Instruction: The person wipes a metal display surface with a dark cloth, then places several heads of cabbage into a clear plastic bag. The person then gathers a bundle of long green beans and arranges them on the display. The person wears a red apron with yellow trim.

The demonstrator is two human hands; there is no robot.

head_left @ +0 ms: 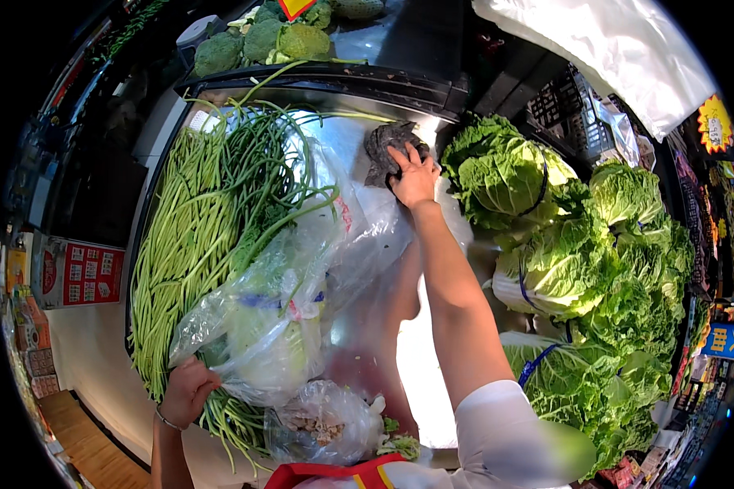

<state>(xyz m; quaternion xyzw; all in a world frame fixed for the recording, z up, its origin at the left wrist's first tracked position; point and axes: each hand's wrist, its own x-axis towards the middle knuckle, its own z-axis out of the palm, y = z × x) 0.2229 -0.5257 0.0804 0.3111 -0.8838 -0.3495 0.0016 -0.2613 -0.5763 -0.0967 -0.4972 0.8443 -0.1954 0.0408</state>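
Fingers (398, 156) of the right hand (417, 181) lie apart on a dark rag (381, 147), bunched leftward near the far edge of the bench (370, 328); the left hand (187, 393) pinches a plastic bag (251, 356).

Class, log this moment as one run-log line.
left hand: pinching clear bag | right hand: spread on dark cloth | leafy cabbages: at right

We see a dark grey cloth (379, 153), a clear bag (257, 373) with blue and red patches, light green beans (171, 248), yellow-green cabbages (567, 273) with blue bands (535, 367), a white sleeve (497, 432), a red-and-yellow apron (326, 472).
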